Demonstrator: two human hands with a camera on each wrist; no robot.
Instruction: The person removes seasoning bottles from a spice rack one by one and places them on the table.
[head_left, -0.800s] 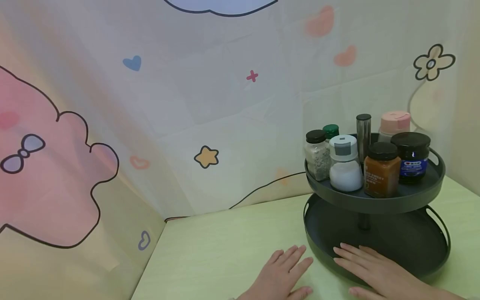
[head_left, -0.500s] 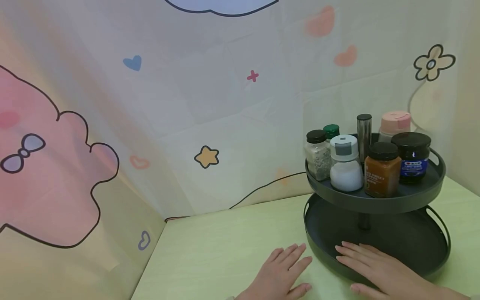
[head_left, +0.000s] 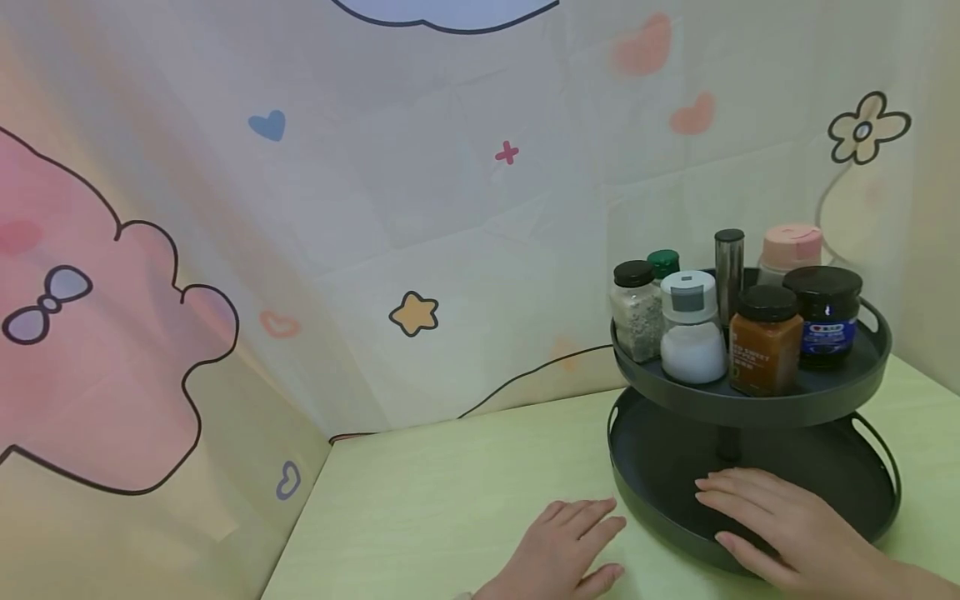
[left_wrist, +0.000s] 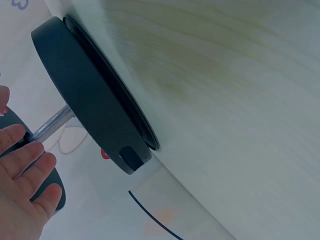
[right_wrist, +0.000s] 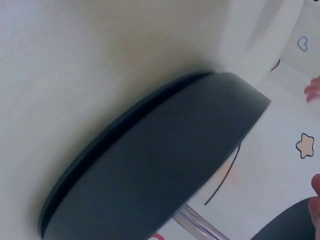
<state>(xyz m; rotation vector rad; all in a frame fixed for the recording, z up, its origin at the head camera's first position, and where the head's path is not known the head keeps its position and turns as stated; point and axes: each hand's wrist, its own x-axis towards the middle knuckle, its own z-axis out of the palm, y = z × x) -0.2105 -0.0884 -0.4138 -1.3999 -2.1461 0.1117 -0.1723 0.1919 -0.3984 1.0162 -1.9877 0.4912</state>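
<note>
A dark two-tier round rack stands on the right of the table in the head view, with an upper tray [head_left: 750,408] and a lower tray [head_left: 648,450]. My right hand [head_left: 795,525] hovers at the front of the lower tray, fingers extended together, thumb apart, holding nothing. To the left, beside the lower rim, my left hand [head_left: 558,550] is over the table with relaxed fingers and nothing in them. The left wrist view catches the left hand [left_wrist: 25,185] with fingers spread in front of the rack. Only fingertips [right_wrist: 315,205] enter the right wrist view's edge.
The upper tray carries a red sweet pepper jar [head_left: 765,350], a white-capped bottle of white powder [head_left: 693,350], a speckled seasoning jar [head_left: 636,321], a blue-labelled jar [head_left: 828,333], a metallic cylinder [head_left: 729,275], a green-capped bottle [head_left: 663,264] and a pink-capped container [head_left: 791,246]. A printed curtain [head_left: 480,275] hangs behind.
My right hand has shifted right and a little farther up over the lower tray. The left hand's fingers have bent slightly and hardly moved otherwise. The rack and jars are unchanged.
</note>
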